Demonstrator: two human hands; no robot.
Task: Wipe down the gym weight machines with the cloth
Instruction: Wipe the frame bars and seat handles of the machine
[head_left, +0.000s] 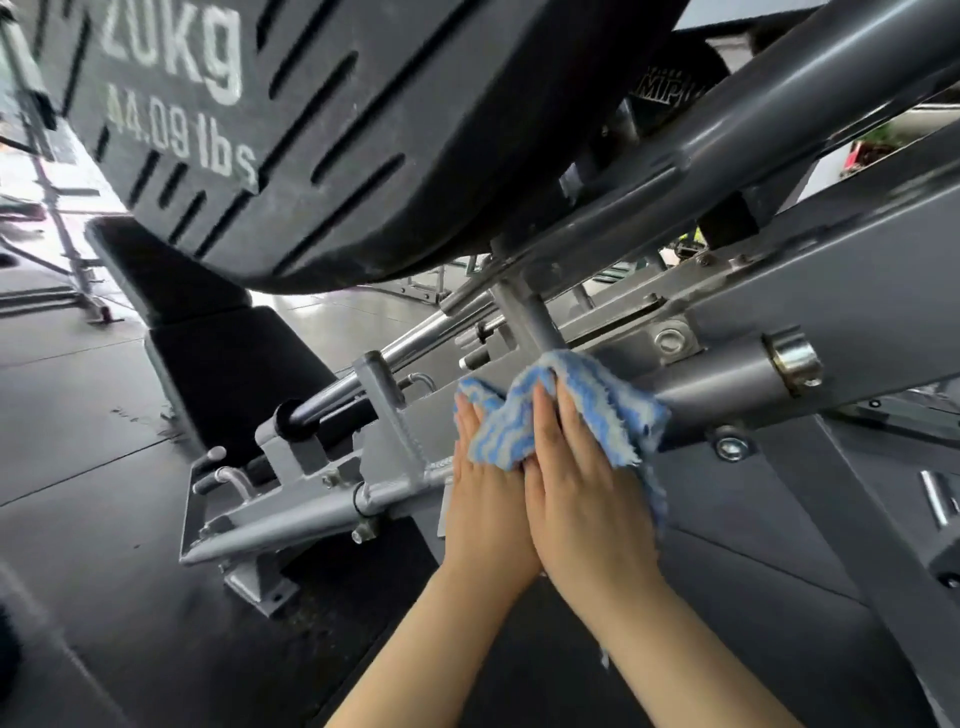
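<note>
A blue-and-white striped cloth (587, 405) lies bunched against the grey steel frame (779, 291) of a weight machine, at centre. My right hand (582, 483) presses flat on the cloth with straight fingers. My left hand (485, 493) lies right beside it, fingers straight, fingertips on the cloth's left edge and on the frame. Part of the cloth hangs down behind my right hand.
A black 20 kg weight plate (322, 130) hangs close overhead at upper left. A black padded seat (208, 332) stands at left behind grey bars and a chrome rod (415, 338). Bolts and a brass-coloured bushing (792, 358) stick out at right. Dark rubber floor (78, 467) lies below.
</note>
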